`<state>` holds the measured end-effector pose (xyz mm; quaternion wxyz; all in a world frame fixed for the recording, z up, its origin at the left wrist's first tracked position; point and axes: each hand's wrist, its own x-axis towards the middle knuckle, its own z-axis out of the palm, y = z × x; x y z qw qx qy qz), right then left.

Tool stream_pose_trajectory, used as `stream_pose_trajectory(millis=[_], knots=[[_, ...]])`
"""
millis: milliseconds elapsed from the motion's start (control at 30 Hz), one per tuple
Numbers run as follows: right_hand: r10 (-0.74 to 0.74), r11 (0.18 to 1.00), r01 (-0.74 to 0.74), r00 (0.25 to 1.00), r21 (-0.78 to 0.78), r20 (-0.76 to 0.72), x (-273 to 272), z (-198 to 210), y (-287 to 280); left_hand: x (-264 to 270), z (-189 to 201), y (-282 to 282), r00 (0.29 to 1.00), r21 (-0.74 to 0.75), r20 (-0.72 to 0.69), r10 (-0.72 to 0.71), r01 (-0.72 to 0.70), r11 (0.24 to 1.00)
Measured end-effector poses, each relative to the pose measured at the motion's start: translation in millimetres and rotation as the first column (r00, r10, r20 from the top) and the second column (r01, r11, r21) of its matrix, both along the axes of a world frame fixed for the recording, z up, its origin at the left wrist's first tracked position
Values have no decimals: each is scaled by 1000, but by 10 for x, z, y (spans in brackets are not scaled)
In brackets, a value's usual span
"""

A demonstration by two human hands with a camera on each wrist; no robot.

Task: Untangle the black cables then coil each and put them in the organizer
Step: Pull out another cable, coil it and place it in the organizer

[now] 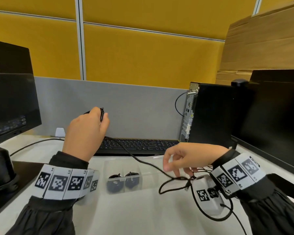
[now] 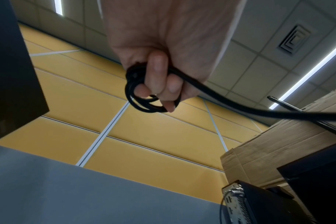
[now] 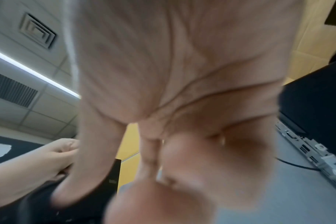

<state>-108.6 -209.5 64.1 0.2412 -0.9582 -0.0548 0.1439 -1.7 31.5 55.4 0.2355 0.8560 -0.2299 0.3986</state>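
- Our left hand (image 1: pixel 87 131) is raised above the far left part of the worktop (image 1: pixel 126 214), in front of the grey partition.
- Its fingers (image 2: pixel 157 75) are curled round a small coil (image 2: pixel 138 91) of black cable; the left wrist view shows several loops wound about the fingers.
- From that coil the black cable (image 1: pixel 143 161) runs down to the right, over the near edge of the keyboard (image 1: pixel 137 146), across the worktop and under our right hand (image 1: pixel 185 158).
- Our right hand hovers low over the right part of the worktop, its fingers (image 1: pixel 167 164) loosely bent and pointing down; the cable passes just below them. We cannot tell whether they touch or pinch it, and the right wrist view is too blurred to settle it.
- Just beyond the right hand the cable joins a loose tangle (image 1: pixel 185 182) of loops on the worktop, with a plug end lying in it, and further loops trail toward the near right edge beside a white block (image 1: pixel 209 206).
- The clear organizer (image 1: pixel 148 173) lies on the worktop between our two wrists, near the keyboard's front edge.
- Two coiled black cables (image 1: pixel 115 183) sit in its two left compartments, side by side.
- A monitor (image 1: pixel 10 106) stands at far left, a computer tower (image 1: pixel 209 116) at far right.
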Motion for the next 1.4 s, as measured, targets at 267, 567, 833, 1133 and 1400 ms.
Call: stream_pose_trajectory(millis=[267, 567, 833, 1133, 1400], knots=[[-230, 808, -90, 861, 582, 453, 94, 215, 228, 43, -99, -114, 997, -28, 10, 79, -79, 997], [6, 977, -3, 1000, -215, 16, -146, -392, 331, 135, -26, 141, 982, -203, -42, 185, -190, 961], [104, 867, 49, 956, 497, -275, -101, -532, 456, 13, 51, 159, 987, -252, -37, 156, -160, 954], [-468, 713, 140, 824, 687, 319, 81, -124, 208, 16, 151, 294, 1000, -253, -16, -14, 9, 968], [-599, 668, -90, 525, 739, 605, 264, 472, 136, -417, 154, -126, 740, -12, -303, -600, 627, 779]])
